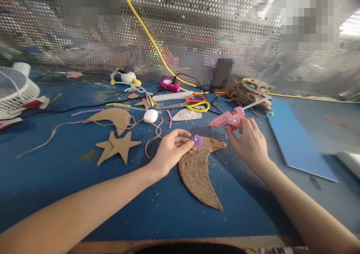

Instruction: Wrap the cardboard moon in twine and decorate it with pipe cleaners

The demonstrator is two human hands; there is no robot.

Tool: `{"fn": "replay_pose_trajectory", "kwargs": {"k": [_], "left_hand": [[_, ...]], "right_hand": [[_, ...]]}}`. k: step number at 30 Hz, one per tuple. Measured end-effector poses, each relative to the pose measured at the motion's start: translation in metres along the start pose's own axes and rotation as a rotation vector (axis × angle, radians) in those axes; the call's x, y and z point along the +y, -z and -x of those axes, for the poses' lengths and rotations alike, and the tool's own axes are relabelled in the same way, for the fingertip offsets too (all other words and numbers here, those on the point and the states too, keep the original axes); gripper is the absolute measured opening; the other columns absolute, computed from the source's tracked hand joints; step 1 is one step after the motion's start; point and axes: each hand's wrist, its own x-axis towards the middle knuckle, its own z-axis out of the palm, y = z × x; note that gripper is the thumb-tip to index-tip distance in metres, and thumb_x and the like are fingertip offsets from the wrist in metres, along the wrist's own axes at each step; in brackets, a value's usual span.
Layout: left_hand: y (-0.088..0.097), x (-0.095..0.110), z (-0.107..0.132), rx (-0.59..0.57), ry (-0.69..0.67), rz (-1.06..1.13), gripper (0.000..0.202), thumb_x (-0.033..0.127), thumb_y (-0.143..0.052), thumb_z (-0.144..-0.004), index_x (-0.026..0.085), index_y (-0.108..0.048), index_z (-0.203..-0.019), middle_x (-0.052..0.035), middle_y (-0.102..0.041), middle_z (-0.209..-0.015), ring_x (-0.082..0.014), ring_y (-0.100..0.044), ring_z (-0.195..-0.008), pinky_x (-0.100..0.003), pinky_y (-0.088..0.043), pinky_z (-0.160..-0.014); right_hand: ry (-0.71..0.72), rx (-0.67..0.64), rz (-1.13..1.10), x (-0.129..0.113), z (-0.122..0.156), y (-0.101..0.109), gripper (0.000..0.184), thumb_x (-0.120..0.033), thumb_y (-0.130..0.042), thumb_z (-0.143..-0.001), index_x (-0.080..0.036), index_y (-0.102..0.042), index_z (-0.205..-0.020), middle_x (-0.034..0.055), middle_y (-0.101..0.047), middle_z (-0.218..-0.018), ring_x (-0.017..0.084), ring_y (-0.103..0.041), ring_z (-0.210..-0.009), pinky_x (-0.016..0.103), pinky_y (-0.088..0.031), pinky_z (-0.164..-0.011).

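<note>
My left hand (170, 149) pinches a small purple coiled piece (197, 140) and holds it at the upper edge of a crescent moon wrapped in jute cord (198, 171), which lies flat on the blue table (56, 179). My right hand (249, 143) grips a pink hot glue gun (229, 119) just right of the crescent's tip. The gun's nozzle points left, a short way above the purple piece.
Cardboard stars (116, 146) and a bare cardboard crescent (114, 117) lie to the left, with loose jute cord (153, 137), a white egg shape (150, 116), scissors (194, 102), coloured strips and a jute bundle (250, 90) behind. A blue sheet (295, 141) lies right, a white fan (14, 90) far left.
</note>
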Motion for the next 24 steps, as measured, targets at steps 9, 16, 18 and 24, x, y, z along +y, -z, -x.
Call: {"fn": "replay_pose_trajectory", "kwargs": {"k": [9,16,18,24], "left_hand": [[-0.003,0.006,0.003,-0.057,0.014,-0.065,0.034,0.028,-0.075,-0.079,0.018,-0.049,-0.098,-0.0003,-0.068,-0.076,-0.0103,-0.064,-0.059,-0.02,-0.043,-0.048],[-0.004,0.01,0.006,-0.074,0.03,-0.063,0.039,0.028,-0.077,-0.074,0.019,-0.049,-0.099,0.0022,-0.067,-0.073,-0.0077,-0.056,-0.055,-0.023,-0.045,-0.055],[-0.004,0.01,0.006,-0.088,0.029,-0.072,0.039,0.028,-0.076,-0.074,0.019,-0.049,-0.1,0.0022,-0.066,-0.073,-0.0081,-0.056,-0.056,-0.022,-0.044,-0.055],[-0.003,0.008,0.008,-0.155,0.022,-0.132,0.04,0.033,-0.073,-0.077,0.02,-0.048,-0.106,-0.0004,-0.068,-0.075,-0.0107,-0.059,-0.056,-0.024,-0.04,-0.052]], "right_hand": [[0.011,-0.016,-0.086,0.017,-0.002,-0.018,0.051,-0.049,-0.058,-0.089,-0.011,-0.057,-0.124,0.0206,-0.058,-0.113,0.035,-0.052,-0.108,0.051,-0.044,-0.09],[0.756,0.286,-0.199,-0.028,0.015,0.021,0.026,-0.028,-0.077,-0.082,-0.032,-0.067,-0.106,0.0003,-0.07,-0.091,0.023,-0.052,-0.098,0.038,-0.039,-0.088],[0.762,0.355,-0.169,-0.034,0.021,0.024,0.031,-0.025,-0.078,-0.081,-0.033,-0.068,-0.109,-0.002,-0.072,-0.09,0.021,-0.052,-0.095,0.037,-0.037,-0.086],[0.773,0.4,-0.127,-0.037,0.022,0.024,0.029,-0.021,-0.076,-0.082,-0.033,-0.069,-0.108,-0.005,-0.075,-0.093,0.019,-0.054,-0.093,0.037,-0.035,-0.084]]}}
